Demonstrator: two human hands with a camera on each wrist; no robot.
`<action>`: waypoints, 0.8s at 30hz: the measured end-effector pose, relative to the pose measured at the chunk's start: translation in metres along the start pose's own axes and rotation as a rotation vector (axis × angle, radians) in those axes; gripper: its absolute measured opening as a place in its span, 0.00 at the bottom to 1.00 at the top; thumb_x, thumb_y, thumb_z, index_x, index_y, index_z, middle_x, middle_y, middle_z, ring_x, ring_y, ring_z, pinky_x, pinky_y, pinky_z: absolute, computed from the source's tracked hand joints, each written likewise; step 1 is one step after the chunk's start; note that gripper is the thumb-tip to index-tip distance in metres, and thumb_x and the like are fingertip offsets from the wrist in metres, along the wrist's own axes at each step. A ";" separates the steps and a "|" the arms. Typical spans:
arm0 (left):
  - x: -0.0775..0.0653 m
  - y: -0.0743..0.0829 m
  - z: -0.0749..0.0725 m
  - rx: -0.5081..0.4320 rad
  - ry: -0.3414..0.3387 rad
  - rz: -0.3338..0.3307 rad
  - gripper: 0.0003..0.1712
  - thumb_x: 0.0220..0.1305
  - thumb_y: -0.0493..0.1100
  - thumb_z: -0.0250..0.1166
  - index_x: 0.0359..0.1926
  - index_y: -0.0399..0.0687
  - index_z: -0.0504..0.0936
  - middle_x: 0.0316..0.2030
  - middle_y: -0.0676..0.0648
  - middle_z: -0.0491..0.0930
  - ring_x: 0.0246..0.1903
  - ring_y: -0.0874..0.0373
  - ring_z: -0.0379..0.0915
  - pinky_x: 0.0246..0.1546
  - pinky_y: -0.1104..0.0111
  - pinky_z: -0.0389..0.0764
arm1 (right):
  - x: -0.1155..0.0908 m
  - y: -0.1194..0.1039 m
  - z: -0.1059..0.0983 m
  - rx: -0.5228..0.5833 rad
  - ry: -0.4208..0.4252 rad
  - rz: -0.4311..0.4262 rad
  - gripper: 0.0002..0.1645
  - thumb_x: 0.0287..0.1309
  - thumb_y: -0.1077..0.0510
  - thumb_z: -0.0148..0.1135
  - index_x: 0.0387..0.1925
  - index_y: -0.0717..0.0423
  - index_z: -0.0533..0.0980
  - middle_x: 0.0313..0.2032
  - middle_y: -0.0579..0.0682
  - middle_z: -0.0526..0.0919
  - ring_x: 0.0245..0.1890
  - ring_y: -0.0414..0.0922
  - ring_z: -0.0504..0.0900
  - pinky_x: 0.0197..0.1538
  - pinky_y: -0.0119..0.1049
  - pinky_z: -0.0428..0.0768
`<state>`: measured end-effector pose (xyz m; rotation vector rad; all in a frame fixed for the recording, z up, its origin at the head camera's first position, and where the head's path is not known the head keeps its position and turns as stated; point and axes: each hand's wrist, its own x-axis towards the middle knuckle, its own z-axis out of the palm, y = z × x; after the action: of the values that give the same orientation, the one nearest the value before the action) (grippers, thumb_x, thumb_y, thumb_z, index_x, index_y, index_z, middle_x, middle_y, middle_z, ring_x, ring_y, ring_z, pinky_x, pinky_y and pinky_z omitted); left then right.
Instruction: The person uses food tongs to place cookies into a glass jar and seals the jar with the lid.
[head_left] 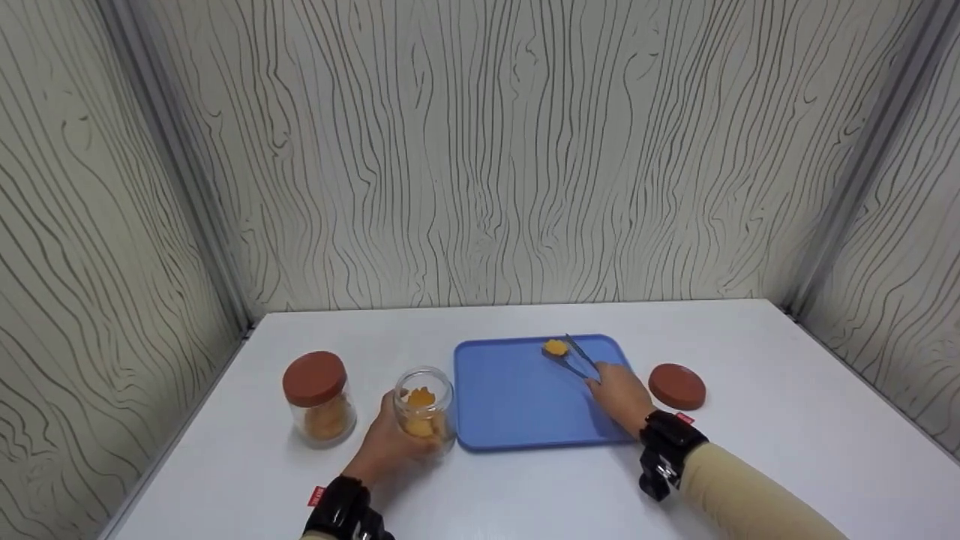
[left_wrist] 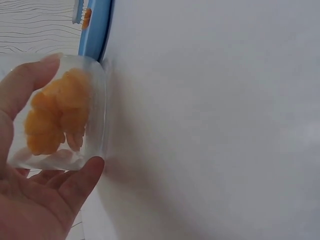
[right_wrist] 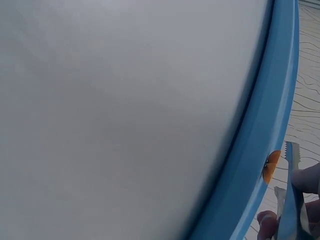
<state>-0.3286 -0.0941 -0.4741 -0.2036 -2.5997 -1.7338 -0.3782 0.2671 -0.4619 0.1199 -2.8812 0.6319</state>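
Note:
My left hand [head_left: 401,435] grips a lidless clear jar [head_left: 442,388] beside the blue tray's left edge. Inside the jar are several orange, flower-like pieces [left_wrist: 60,110], seen through its wall in the left wrist view. Over the right part of the blue tray [head_left: 510,397], my right hand [head_left: 624,396] holds a pair of metal tongs [head_left: 574,367] with its arms spread. An orange piece [head_left: 556,347] lies near the tray's far edge, between the tong tips in the head view. The right wrist view shows the tongs' serrated tip [right_wrist: 294,152] apart from an orange piece [right_wrist: 270,167].
A second jar [head_left: 326,416] with a red-brown lid [head_left: 315,379] and orange contents stands at the left. Another red-brown lid [head_left: 677,386] lies right of the tray. The white table [head_left: 525,495] meets patterned panels [head_left: 480,150] at the back and sides.

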 end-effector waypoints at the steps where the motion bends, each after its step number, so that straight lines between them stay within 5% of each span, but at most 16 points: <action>1: 0.000 0.000 0.000 -0.001 -0.001 -0.005 0.60 0.35 0.34 0.78 0.68 0.28 0.52 0.60 0.26 0.67 0.61 0.33 0.62 0.63 0.44 0.62 | 0.001 0.001 0.001 0.000 -0.002 -0.001 0.15 0.62 0.61 0.60 0.42 0.72 0.76 0.35 0.62 0.82 0.36 0.54 0.80 0.41 0.53 0.77; 10: -0.001 0.001 -0.001 -0.033 -0.023 -0.065 0.64 0.40 0.38 0.81 0.71 0.31 0.47 0.65 0.27 0.60 0.66 0.32 0.55 0.64 0.41 0.55 | 0.008 -0.003 0.008 0.028 -0.033 0.033 0.12 0.63 0.62 0.59 0.37 0.72 0.76 0.31 0.60 0.81 0.30 0.51 0.76 0.37 0.50 0.77; 17: 0.001 0.008 -0.004 -0.066 0.016 -0.080 0.69 0.41 0.42 0.81 0.74 0.37 0.42 0.72 0.28 0.46 0.70 0.33 0.43 0.66 0.39 0.48 | 0.010 -0.004 0.008 0.034 -0.041 0.041 0.09 0.63 0.62 0.60 0.33 0.67 0.75 0.26 0.56 0.78 0.27 0.49 0.74 0.34 0.48 0.75; 24: 0.003 0.014 -0.002 -0.090 0.034 -0.044 0.66 0.42 0.41 0.81 0.74 0.39 0.46 0.69 0.29 0.54 0.66 0.36 0.56 0.65 0.41 0.55 | 0.009 -0.003 0.012 0.060 0.009 -0.020 0.05 0.61 0.65 0.61 0.31 0.65 0.77 0.29 0.57 0.81 0.30 0.50 0.77 0.36 0.49 0.77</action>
<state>-0.3302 -0.0903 -0.4599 -0.1170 -2.5244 -1.8532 -0.3885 0.2587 -0.4700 0.1536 -2.8498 0.7135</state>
